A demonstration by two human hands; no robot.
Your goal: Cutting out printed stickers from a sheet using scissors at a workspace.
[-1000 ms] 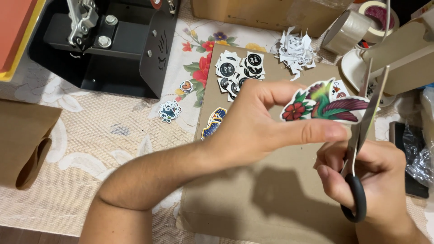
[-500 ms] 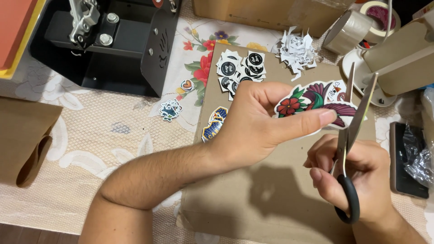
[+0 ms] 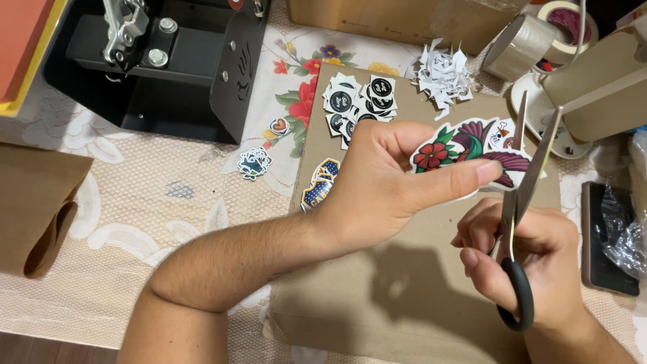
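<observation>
My left hand (image 3: 384, 185) pinches a colourful printed cut-out with a red flower and a purple-winged bird (image 3: 465, 149), holding it above a brown cardboard sheet (image 3: 404, 283). My right hand (image 3: 519, 259) grips black-handled scissors (image 3: 522, 195); their blades stand apart and point up, with the cut-out's right edge between them. Small round black-and-white stickers (image 3: 360, 101) lie piled on the cardboard's far left corner.
A black metal press machine (image 3: 168, 61) stands at the back left. White paper scraps (image 3: 441, 71), tape rolls (image 3: 522, 44) and a cardboard box (image 3: 600, 87) sit at the back right. A dark phone (image 3: 606, 239) lies at the right. A brown paper roll (image 3: 34, 209) rests at the left. Small stickers (image 3: 255, 163) lie on the lace cloth.
The scissors have shifted left and their blades have opened wider around the cut-out's right edge. My left hand has turned the cut-out slightly and moved it leftwards.
</observation>
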